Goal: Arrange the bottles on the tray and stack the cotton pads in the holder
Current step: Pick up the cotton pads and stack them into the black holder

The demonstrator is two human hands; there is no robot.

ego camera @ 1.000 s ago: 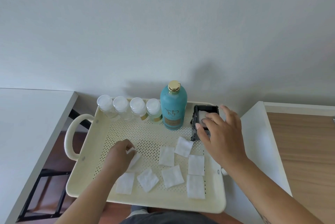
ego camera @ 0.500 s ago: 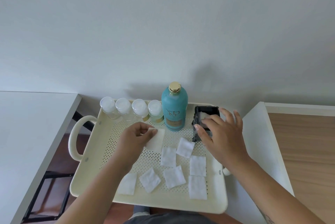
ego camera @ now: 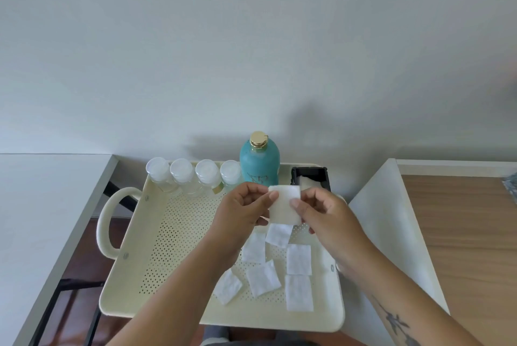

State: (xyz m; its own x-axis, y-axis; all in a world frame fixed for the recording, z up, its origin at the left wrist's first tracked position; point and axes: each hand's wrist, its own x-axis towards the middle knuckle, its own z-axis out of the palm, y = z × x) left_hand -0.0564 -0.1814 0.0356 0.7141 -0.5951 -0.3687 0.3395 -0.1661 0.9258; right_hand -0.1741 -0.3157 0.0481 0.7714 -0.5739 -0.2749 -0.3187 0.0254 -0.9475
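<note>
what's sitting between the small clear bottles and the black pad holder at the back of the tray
In the head view, only the tall teal bottle with a gold cap stands between them.

Teal bottle (ego camera: 259,166), cream perforated tray (ego camera: 173,233), white pads (ego camera: 298,259).

Your left hand (ego camera: 242,210) raised over far half of tray (ego camera: 156,236), palm turned inward, thumb and forefinger pinching left edge of cotton pad (ego camera: 284,207). Your right hand (ego camera: 324,212) opposite, just right of it, thumb and forefinger pinching pad's right edge; remaining fingers curled loosely. Both hands level, fingertips facing each other, pad held between them above tray floor. Your forearms enter from near edge, converging toward tray's middle. Right forearm crosses tray's right rim; dark tattoo visible near elbow.
</note>
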